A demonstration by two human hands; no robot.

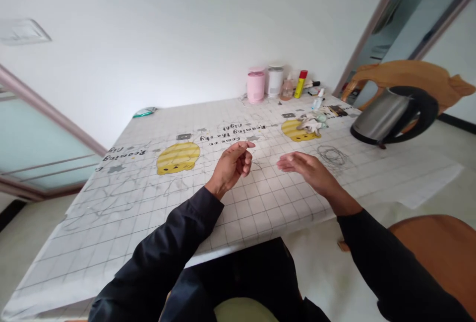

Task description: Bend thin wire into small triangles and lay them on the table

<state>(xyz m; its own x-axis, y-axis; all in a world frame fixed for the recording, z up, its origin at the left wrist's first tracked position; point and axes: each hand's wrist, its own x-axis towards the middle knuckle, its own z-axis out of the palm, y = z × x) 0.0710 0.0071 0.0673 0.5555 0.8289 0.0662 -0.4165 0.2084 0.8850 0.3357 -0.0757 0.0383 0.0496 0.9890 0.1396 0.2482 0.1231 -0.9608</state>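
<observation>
My left hand is over the middle of the table, its fingers curled in and the thumb against the index finger, whose tip points right. If anything thin or small is in it, I cannot make it out. To its right, my right hand is held with its fingers stretched out toward the left one, nothing in it. Both are above a white checked tablecloth printed with yellow bears and lettering. Just beyond my right hand, a grey tangle of thin loops shows on the cloth; whether thread or print, I cannot tell.
A steel kettle lies tilted in view at the right. Behind stand a pink canister, a white canister, a bottle and a yellow-red tube. A crumpled cloth lies nearer. Wooden chairs flank the right side.
</observation>
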